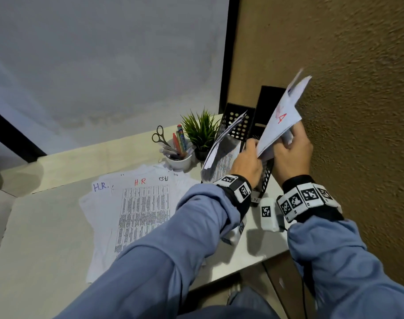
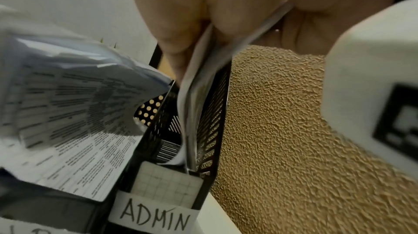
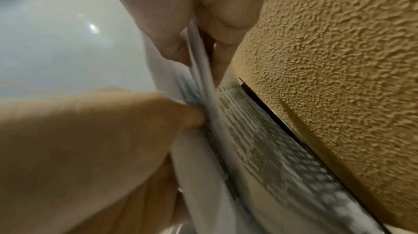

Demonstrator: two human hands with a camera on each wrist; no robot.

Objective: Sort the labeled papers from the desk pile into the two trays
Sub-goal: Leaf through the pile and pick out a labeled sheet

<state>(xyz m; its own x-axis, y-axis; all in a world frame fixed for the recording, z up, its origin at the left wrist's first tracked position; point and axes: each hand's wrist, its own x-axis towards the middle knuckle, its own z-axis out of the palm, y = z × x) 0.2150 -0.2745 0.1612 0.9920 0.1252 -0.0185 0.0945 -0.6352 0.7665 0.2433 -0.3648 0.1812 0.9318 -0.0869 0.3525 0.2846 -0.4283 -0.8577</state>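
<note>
A sheaf of white papers [image 1: 280,120] marked with a red letter stands nearly upright above the right black tray [image 1: 269,95], which carries the label ADMIN [image 2: 153,218]. My left hand [image 1: 254,147] pinches the sheaf's lower left edge. My right hand [image 1: 288,140] grips its lower right side. In the left wrist view the papers' [image 2: 192,98] lower edge reaches down inside the ADMIN tray [image 2: 212,139]. The left black tray [image 1: 239,118] holds printed sheets [image 1: 221,155]. The desk pile [image 1: 136,208], with sheets labelled H.R., lies spread at the left.
A white cup with pens and scissors [image 1: 176,155] and a small green plant [image 1: 202,130] stand behind the pile. A rough brown wall [image 1: 357,111] runs close along the right of the trays. The desk's front edge [image 1: 254,268] is near my forearms.
</note>
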